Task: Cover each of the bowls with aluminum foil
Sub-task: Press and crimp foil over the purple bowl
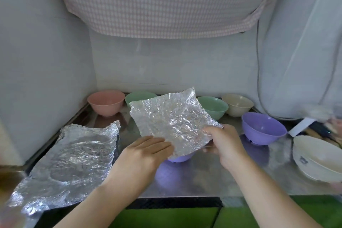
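Pinched at its near right corner by the right hand (pixel 224 144), the crinkled foil sheet (pixel 173 122) hangs over a purple bowl (pixel 180 158); the left hand (pixel 146 152) lies flat-fingered on its near left edge

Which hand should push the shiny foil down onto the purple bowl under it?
The left hand, probably. Its flat fingers already rest on the foil sheet right over the purple bowl. The right hand is busy pinching the sheet's edge to steady it.
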`<state>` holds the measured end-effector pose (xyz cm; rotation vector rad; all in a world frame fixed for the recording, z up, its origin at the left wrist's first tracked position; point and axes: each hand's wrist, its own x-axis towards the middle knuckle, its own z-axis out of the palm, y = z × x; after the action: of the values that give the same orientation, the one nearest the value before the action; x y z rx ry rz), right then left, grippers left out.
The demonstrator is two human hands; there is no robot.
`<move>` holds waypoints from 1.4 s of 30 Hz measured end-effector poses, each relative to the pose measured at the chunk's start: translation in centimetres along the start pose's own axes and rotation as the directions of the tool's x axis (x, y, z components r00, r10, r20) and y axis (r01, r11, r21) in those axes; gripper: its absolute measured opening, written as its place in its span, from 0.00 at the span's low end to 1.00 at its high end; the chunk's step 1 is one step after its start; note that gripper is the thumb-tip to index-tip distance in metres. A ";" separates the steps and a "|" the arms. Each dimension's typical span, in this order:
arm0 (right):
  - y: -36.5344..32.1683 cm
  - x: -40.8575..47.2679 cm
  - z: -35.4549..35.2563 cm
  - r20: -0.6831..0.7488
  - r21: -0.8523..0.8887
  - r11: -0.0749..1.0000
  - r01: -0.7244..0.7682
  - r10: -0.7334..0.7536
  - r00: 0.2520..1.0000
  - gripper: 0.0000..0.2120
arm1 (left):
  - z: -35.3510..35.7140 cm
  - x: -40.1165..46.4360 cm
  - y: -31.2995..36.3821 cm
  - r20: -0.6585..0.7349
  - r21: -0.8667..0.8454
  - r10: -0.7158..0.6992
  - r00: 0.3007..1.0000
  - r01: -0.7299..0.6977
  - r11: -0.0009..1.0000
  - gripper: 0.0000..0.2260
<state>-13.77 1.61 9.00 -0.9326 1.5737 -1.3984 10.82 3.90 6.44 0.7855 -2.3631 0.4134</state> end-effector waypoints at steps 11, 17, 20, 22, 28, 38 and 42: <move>2.9 2.4 -2.0 -0.002 -0.408 0.911 -0.065 0.071 0.997 0.07 | 1.1 1.0 -1.9 0.349 -0.085 -0.438 0.829 0.493 0.866 0.20; 2.7 2.4 -2.7 0.047 -0.441 0.892 -0.104 0.138 0.989 0.05 | 0.6 6.0 -2.0 0.394 -0.183 -0.568 0.722 0.668 0.722 0.19; 2.8 2.2 -2.7 0.077 -0.432 0.895 -0.108 0.156 0.985 0.03 | 2.3 8.6 -2.5 0.481 -0.201 -0.503 0.718 0.649 0.734 0.13; 3.0 1.9 -2.7 0.092 -0.415 0.902 -0.118 0.170 0.981 0.02 | 4.4 9.4 -3.1 0.560 -0.141 -0.456 0.692 0.622 0.770 0.18; 2.1 1.6 -3.3 0.015 -0.644 0.765 -0.018 0.037 0.999 0.11 | 8.6 8.5 -3.4 0.629 0.058 -0.467 0.622 0.561 0.826 0.33; -1.2 3.8 2.8 0.563 -0.750 0.280 0.599 -0.205 0.801 0.24 | 9.5 8.0 -2.8 0.591 0.118 -0.474 0.653 0.511 0.852 0.31; 2.0 6.4 5.0 0.575 -0.749 0.302 0.589 -0.146 0.805 0.28 | 9.9 7.7 -3.1 0.594 0.123 -0.469 0.654 0.502 0.856 0.32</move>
<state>-11.73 -5.98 6.16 -2.2564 1.8092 -0.3370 3.35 -6.37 3.99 1.6821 -2.5491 -0.1748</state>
